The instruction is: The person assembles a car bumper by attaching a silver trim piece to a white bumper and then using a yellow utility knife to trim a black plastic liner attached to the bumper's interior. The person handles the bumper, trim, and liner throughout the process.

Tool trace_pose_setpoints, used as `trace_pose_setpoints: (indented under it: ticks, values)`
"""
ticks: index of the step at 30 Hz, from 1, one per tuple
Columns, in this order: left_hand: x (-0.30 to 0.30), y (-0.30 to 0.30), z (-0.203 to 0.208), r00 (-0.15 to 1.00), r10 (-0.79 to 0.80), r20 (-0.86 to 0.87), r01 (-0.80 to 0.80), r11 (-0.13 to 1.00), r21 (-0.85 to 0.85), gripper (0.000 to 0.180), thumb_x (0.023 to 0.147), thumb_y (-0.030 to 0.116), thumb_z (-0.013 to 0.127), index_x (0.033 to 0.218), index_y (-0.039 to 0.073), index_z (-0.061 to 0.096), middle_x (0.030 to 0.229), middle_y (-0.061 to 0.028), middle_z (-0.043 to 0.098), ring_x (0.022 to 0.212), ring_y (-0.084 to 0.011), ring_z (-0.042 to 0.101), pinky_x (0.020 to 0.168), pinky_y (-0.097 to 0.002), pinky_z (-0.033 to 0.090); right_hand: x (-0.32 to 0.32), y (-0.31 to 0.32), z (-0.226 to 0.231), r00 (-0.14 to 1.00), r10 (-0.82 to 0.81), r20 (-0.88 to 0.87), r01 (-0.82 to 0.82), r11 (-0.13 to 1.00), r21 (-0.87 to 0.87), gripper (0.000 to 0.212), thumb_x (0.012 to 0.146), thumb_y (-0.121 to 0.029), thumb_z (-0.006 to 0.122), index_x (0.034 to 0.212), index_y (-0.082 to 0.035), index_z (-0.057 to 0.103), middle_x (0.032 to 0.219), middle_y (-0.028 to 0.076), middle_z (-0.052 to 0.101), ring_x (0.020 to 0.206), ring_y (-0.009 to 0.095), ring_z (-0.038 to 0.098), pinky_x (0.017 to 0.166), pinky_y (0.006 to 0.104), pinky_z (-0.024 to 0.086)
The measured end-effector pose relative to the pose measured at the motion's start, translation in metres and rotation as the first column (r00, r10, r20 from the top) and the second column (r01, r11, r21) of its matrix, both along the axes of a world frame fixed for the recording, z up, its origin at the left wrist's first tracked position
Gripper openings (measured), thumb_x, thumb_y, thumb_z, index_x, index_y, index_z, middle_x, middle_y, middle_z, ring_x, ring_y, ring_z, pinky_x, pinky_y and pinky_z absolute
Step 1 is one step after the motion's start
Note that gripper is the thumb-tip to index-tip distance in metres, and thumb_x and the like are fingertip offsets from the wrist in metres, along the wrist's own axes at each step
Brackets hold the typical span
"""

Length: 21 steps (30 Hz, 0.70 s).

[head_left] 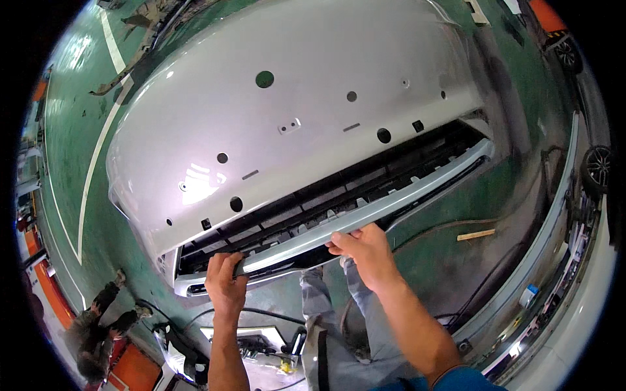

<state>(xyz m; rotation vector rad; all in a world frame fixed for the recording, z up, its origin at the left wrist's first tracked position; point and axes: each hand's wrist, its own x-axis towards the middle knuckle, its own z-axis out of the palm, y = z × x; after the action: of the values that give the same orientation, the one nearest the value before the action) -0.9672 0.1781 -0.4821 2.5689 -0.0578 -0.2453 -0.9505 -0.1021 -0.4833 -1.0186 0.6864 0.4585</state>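
A long silver trim strip (398, 203) runs from lower left to upper right along a black slatted grille (287, 212). At the strip's near-left end, my left hand (225, 283) is closed, its fingers curled over that end. Near the strip's middle, my right hand (368, 255) pinches its lower edge between thumb and fingers. Just beyond the grille lies a large glossy silver car body panel (313, 52) with several round and square holes. The strip's underside and my fingertips beneath it are hidden.
A long silver-blue bumper-like part (554, 218) curves along the right. A wooden strip (476, 234) and dark hoses lie on the green floor. By my feet is a white tray (270, 334) of small items. Another person (98, 332) crouches at lower left beside an orange box (135, 368).
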Motion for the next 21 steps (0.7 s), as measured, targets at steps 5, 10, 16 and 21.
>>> trace_pose_setpoints:
  ticks: [5, 10, 16, 21]
  values:
    - [-0.003, -0.003, -0.004, 0.999, 0.039, -0.003, -0.039, 0.999, 0.007, 0.039, 0.057, -0.006, 0.063, 0.095, 0.004, 0.065, 0.09, -0.0126, 0.06, 0.086, -0.0316, 0.059, 0.076, -0.038, 0.049, -0.001, -0.025, 0.002, 1.0, 0.008, -0.009, -0.008, 1.0, 0.012, 0.024, 0.093, -0.014, 0.058, 0.109, 0.003, 0.058, 0.099, 0.013, 0.065, 0.09, 0.02, 0.065, 0.08, 0.0328, 0.054]
    - [-0.005, -0.004, -0.006, 0.998, 0.055, -0.014, -0.054, 0.998, 0.011, 0.034, 0.06, -0.009, 0.062, 0.093, 0.001, 0.064, 0.09, -0.0122, 0.06, 0.083, -0.0291, 0.06, 0.075, -0.0348, 0.048, -0.003, -0.05, -0.017, 0.996, -0.089, 0.032, 0.086, 0.994, 0.064, 0.027, 0.092, -0.014, 0.059, 0.113, 0.004, 0.056, 0.1, 0.012, 0.064, 0.088, 0.02, 0.065, 0.08, 0.0329, 0.054]
    - [-0.007, -0.01, -0.008, 0.997, 0.074, -0.025, -0.073, 0.997, 0.017, 0.032, 0.064, -0.01, 0.062, 0.094, 0.0, 0.064, 0.089, -0.0088, 0.059, 0.079, -0.0194, 0.058, 0.069, -0.0277, 0.045, 0.004, -0.067, -0.025, 0.971, -0.219, 0.097, 0.211, 0.974, 0.085, 0.028, 0.087, -0.014, 0.066, 0.108, 0.001, 0.056, 0.098, 0.006, 0.061, 0.088, 0.013, 0.061, 0.079, 0.0313, 0.056]
    - [-0.014, -0.008, -0.013, 0.998, 0.058, 0.025, -0.059, 0.998, 0.028, 0.036, 0.063, -0.012, 0.061, 0.096, 0.0, 0.064, 0.09, -0.0086, 0.059, 0.078, -0.0183, 0.056, 0.069, -0.0274, 0.045, -0.002, -0.071, -0.029, 0.973, -0.202, 0.108, 0.192, 0.977, 0.095, 0.038, 0.088, -0.012, 0.064, 0.121, 0.002, 0.051, 0.111, 0.015, 0.064, 0.099, 0.02, 0.063, 0.087, 0.0352, 0.05]
